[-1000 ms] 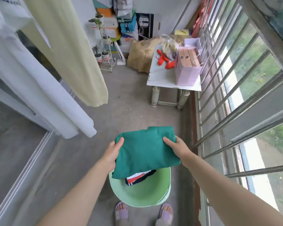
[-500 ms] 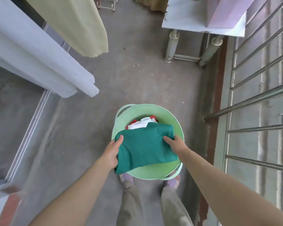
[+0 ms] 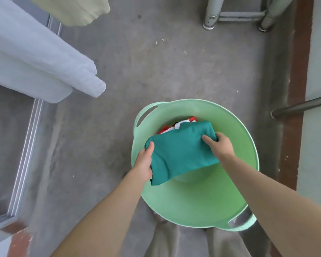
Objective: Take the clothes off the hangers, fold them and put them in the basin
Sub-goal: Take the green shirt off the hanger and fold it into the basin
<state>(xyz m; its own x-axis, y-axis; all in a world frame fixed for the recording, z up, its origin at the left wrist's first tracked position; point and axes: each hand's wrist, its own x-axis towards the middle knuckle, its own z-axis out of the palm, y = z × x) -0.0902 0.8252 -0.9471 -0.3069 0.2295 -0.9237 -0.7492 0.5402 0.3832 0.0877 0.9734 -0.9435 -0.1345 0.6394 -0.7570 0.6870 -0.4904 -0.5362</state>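
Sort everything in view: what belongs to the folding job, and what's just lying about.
Job: green garment, held by left hand and right hand; basin; red-white clothes already in it; white cloth and yellow cloth hanging, probably next.

Lying about: table legs; rail; door track.

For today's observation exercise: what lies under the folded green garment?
Under the green garment, a red and white garment peeks out at the far edge, inside the basin. The left hand and right hand grip the top one, which hides the rest.
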